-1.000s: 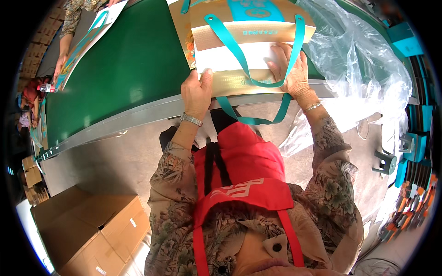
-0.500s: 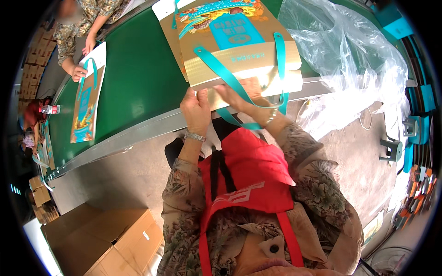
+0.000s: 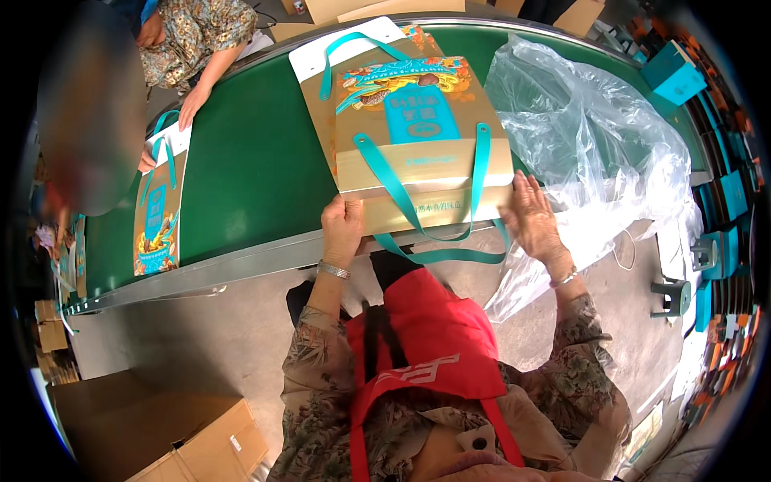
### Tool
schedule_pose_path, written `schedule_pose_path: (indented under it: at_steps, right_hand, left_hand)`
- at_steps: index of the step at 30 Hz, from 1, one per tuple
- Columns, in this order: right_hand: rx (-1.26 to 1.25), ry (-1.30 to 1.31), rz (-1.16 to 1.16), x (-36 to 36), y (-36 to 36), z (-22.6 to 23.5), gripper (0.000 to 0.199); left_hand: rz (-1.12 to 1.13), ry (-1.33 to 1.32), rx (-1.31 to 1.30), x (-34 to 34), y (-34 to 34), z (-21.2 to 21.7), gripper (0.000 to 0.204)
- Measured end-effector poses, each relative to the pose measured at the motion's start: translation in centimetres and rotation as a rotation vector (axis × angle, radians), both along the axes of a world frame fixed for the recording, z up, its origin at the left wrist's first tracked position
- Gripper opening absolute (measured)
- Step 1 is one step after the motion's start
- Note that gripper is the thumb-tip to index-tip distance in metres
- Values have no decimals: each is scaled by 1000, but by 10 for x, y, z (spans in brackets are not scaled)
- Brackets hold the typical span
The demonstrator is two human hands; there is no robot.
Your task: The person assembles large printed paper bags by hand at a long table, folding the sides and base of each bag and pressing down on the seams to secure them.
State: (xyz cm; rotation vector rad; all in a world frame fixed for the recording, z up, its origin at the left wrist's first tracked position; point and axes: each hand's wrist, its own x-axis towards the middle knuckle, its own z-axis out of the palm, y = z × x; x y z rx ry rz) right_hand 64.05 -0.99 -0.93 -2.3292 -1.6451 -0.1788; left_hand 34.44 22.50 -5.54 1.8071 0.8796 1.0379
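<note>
A gold paper gift bag (image 3: 422,163) with teal ribbon handles and colourful print lies flat at the near edge of the green table (image 3: 249,153). My left hand (image 3: 341,230) is closed on its near left corner, thumb against the edge. On the opposite side, my right hand (image 3: 536,221) lies with fingers stretched out along the near right corner. The two ribbon handles (image 3: 414,210) loop down over the near end between my hands. Under this bag, more similar bags (image 3: 317,108) stick out at the far left, one with a white flap and a teal handle.
A crumpled clear plastic sheet (image 3: 586,120) covers the table's right part and hangs over its edge. At left, a co-worker's hand (image 3: 193,104) is by another gold bag (image 3: 161,209). An opened cardboard box (image 3: 201,442) and a green stool (image 3: 673,297) stand on the floor.
My right hand has moved from the middle of the bag's near end out to its right corner, and its fingers have straightened. My left hand stays at the left corner.
</note>
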Motion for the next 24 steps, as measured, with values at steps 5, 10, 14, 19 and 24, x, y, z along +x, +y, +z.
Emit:
schedule_pose_path:
  at_steps: [5, 10, 14, 19, 24]
  right_hand:
    - [380, 1109, -44, 62, 5, 19, 73]
    - [292, 1663, -24, 46, 92, 40, 90]
    - [202, 2073, -58, 73, 105, 43, 98]
    - [216, 1863, 9, 79, 92, 35, 81]
    - [446, 1848, 64, 55, 65, 51, 46]
  left_hand:
    - [-64, -91, -401, -6, 9, 12, 29]
    - [-150, -80, -548, -21, 17, 15, 27]
    - [-222, -110, -545, -22, 3, 32, 26]
    - [-300, -71, -564, -27, 7, 23, 25]
    - [-272, 63, -350, -40, 2, 16, 28]
